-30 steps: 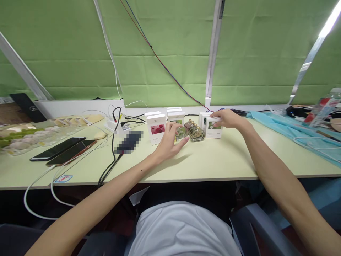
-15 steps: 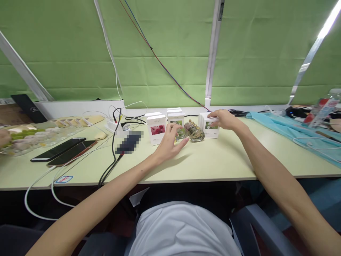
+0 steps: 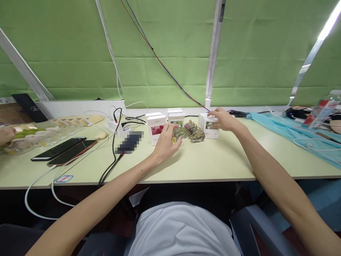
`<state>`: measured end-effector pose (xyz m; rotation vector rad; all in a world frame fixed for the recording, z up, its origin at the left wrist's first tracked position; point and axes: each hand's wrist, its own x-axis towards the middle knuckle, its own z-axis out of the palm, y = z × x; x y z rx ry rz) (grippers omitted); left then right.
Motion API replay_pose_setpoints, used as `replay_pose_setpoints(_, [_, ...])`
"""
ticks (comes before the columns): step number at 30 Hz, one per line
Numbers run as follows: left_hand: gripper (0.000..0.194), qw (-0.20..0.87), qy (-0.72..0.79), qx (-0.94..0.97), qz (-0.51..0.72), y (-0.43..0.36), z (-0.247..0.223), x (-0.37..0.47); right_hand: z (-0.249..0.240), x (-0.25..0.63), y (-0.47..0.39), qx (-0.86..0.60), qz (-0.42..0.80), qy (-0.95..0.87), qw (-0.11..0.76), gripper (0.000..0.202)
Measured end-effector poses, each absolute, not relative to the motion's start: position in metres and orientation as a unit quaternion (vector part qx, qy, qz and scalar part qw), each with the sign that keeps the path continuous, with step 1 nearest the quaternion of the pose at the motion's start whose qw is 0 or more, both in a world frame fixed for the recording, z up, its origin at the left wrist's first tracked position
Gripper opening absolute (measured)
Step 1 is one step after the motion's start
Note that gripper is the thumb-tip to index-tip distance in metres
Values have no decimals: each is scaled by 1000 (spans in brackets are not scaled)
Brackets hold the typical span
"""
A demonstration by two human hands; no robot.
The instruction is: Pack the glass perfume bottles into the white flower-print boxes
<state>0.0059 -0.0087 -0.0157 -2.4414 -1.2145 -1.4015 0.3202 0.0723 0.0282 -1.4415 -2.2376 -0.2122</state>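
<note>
White boxes stand in three groups: boxes with a red flower picture (image 3: 153,137) at left, boxes with a green picture (image 3: 174,114) in the middle, and boxes with a white flower picture (image 3: 211,133) at right. My left hand (image 3: 166,144) has its thumb and fingers closed around the gold cap of a clear glass bottle (image 3: 180,132) lying before the middle boxes. Patterned glass bottles with gold caps (image 3: 195,132) lie beside it. My right hand (image 3: 225,120) grips the top and front of the right-hand boxes.
Two phones (image 3: 71,152), a power strip (image 3: 117,128) and loose cables (image 3: 114,161) lie on the left of the table (image 3: 207,167). Another person's hand (image 3: 6,135) is by a clear tray (image 3: 34,137) at far left. Blue cloth (image 3: 287,131) covers the right side.
My left thumb has drawn in toward the fingers, around the gold cap of the bottle. The other person's hand shows further in at far left. My right hand has stayed at the boxes.
</note>
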Motion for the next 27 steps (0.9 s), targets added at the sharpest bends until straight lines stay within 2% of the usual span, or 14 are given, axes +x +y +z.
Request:
replay_pose_setpoints(4, [26, 18, -424, -788, -446, -8, -15, 5, 26, 319, 73, -515, -79, -824, 220, 56])
replay_pose_setpoints(9, [3, 14, -440, -791, -425, -10, -14, 5, 24, 318, 74, -503, -110, -826, 230, 60])
replay_pose_setpoints(11, [8, 5, -439, -794, -419, -10, -14, 5, 25, 313, 72, -498, -133, -817, 259, 58])
replay_pose_setpoints(16, [11, -14, -434, -807, -401, -11, -15, 7, 30, 283, 60, -405, -129, -808, 409, 24])
replay_pose_setpoints(19, [12, -14, -429, -814, -390, -13, -15, 7, 29, 263, 50, -374, -83, -841, 382, 17])
replay_pose_setpoints(22, [13, -5, -441, -807, -393, -13, -14, 7, 25, 253, 45, -384, -68, -859, 332, 20])
replay_pose_setpoints(27, [14, -5, -450, -802, -393, -13, -14, 7, 22, 254, 44, -401, -68, -864, 296, 21])
